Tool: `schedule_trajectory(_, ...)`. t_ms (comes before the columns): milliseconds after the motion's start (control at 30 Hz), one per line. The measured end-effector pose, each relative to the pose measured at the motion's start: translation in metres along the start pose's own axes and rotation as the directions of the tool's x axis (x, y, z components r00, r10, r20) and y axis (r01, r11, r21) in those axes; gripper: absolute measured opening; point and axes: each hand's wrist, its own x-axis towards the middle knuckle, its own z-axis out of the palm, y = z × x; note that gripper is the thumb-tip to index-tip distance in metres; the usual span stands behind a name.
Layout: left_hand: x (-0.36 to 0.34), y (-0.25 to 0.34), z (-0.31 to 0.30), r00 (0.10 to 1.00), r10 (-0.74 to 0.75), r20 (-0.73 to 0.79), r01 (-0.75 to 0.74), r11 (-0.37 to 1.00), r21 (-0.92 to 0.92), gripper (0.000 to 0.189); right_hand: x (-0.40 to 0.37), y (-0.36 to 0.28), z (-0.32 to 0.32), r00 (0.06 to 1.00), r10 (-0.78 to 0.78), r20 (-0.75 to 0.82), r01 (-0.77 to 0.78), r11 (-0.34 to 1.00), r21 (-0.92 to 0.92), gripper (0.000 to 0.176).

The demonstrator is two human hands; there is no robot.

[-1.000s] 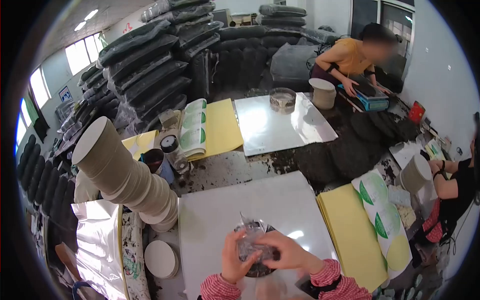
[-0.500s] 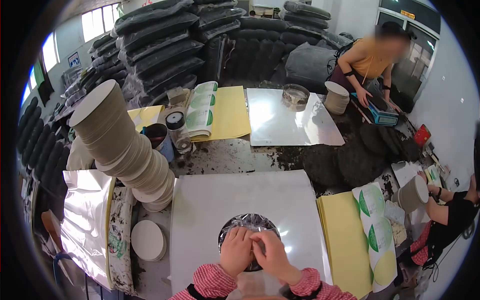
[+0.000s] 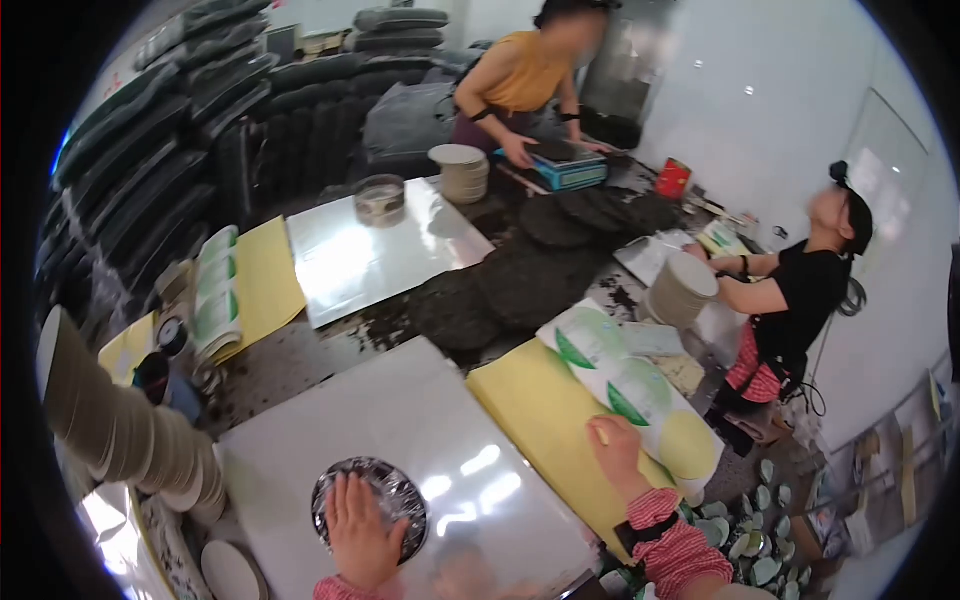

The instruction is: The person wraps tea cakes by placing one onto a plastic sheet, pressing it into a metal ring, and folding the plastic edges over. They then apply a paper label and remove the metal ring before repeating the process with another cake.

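My left hand [image 3: 360,535] lies flat, fingers stretched, on a round dark piece in shiny clear film [image 3: 405,490]. That piece rests on a glossy pale sheet [image 3: 330,410]. Off to the right, my right hand [image 3: 617,452] is over the yellow sheets [image 3: 535,400], beside the white sheets printed with green and yellow circles [image 3: 655,405]. Its fingers are curled together, and what they hold, if anything, is too small to make out.
Tall stacks of pale discs [image 3: 120,430] lean at left. Dark round cakes [image 3: 535,275] lie beyond the sheets, near a metal ring [image 3: 380,200]. One person handles a dark cake on a blue box [image 3: 580,172]; another stands at right by a disc stack [image 3: 682,290].
The view has swung right. My right hand has left the round piece and moved right to the yellow and printed sheets. My left hand has flattened on the piece.
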Motion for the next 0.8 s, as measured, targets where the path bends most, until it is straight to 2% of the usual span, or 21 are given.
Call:
schedule_trajectory(67,0.000,0.001,-0.001,0.998,-0.044,0.039,0.043,0.999,0.028,0.078,-0.011,0.046,-0.027,0.999,0.034,-0.031,-0.039,0.985,-0.168,0.019)
schedule_trajectory(100,0.000,0.001,-0.001,0.999,-0.037,0.033,0.036,0.999,0.024,0.078,-0.008,0.050,-0.028,0.999,0.036,-0.034,-0.041,0.985,-0.169,0.019)
schedule_trajectory(167,0.000,0.001,-0.001,0.999,-0.029,0.036,0.028,0.999,0.023,0.078,-0.004,0.054,-0.023,0.982,-0.159,-0.098,0.111,0.920,-0.377,0.020)
schedule_trajectory(300,0.001,0.002,-0.003,0.997,-0.049,0.063,0.047,0.998,0.033,0.078,-0.013,0.073,0.004,0.982,-0.177,-0.068,0.137,0.909,-0.394,0.021)
schedule_trajectory(367,0.000,0.002,-0.004,0.997,-0.041,0.060,0.038,0.998,0.048,0.077,-0.013,0.073,-0.003,0.995,-0.077,-0.056,0.058,0.957,-0.283,0.020)
schedule_trajectory(400,0.001,0.003,-0.004,0.998,-0.035,0.057,0.032,0.998,0.056,0.077,-0.006,0.068,-0.010,0.995,-0.076,-0.059,0.056,0.956,-0.286,0.020)
schedule_trajectory(433,0.003,0.002,-0.002,0.998,-0.035,0.057,0.032,0.998,0.052,0.077,0.005,0.060,-0.019,0.985,0.174,0.009,-0.169,0.967,-0.191,0.019)
schedule_trajectory(467,0.003,0.000,0.000,0.999,-0.038,0.037,0.036,0.998,0.053,0.077,0.014,0.057,-0.026,0.907,0.408,0.106,-0.396,0.911,-0.116,0.018)
schedule_trajectory(533,-0.001,0.001,0.001,0.998,-0.052,0.042,0.050,0.997,0.053,0.078,0.026,0.097,-0.037,0.858,0.511,0.052,-0.513,0.845,0.152,0.015)
schedule_trajectory(567,0.001,0.002,0.000,0.998,-0.044,0.051,0.042,0.998,0.045,0.078,0.041,0.135,-0.052,0.837,0.520,-0.169,-0.444,0.827,0.346,0.011)
schedule_trajectory(600,0.002,0.001,-0.003,0.997,-0.056,0.054,0.054,0.998,0.044,0.078,0.066,0.173,-0.092,0.773,0.575,-0.268,-0.330,0.724,0.606,0.013)
schedule_trajectory(633,0.003,0.004,-0.005,0.997,-0.062,0.051,0.060,0.997,0.049,0.076,0.074,0.232,-0.131,0.703,0.612,-0.361,-0.260,0.695,0.671,0.016)
schedule_trajectory(667,0.003,0.005,-0.006,0.998,-0.058,0.029,0.057,0.997,0.050,0.074,0.075,0.259,-0.169,0.673,0.583,-0.456,-0.186,0.730,0.658,0.023)
schedule_trajectory(700,0.003,0.004,-0.006,0.999,-0.045,0.013,0.044,0.997,0.065,0.075,0.094,0.230,-0.187,0.577,0.621,-0.530,-0.210,0.740,0.639,0.034)
schedule_trajectory(733,0.002,0.002,-0.004,0.999,-0.045,0.009,0.044,0.997,0.065,0.076,0.109,0.152,-0.176,0.600,0.617,-0.510,-0.167,0.720,0.674,0.044)
schedule_trajectory(767,0.003,0.001,-0.003,0.999,-0.049,0.013,0.048,0.997,0.055,0.076,0.096,0.181,-0.147,0.693,0.664,-0.280,-0.273,0.601,0.751,0.051)
schedule_trajectory(800,0.003,0.000,-0.002,0.999,-0.038,0.024,0.037,0.999,0.038,0.075,0.086,0.107,-0.090,0.616,0.762,0.199,-0.480,0.163,0.862,0.052)
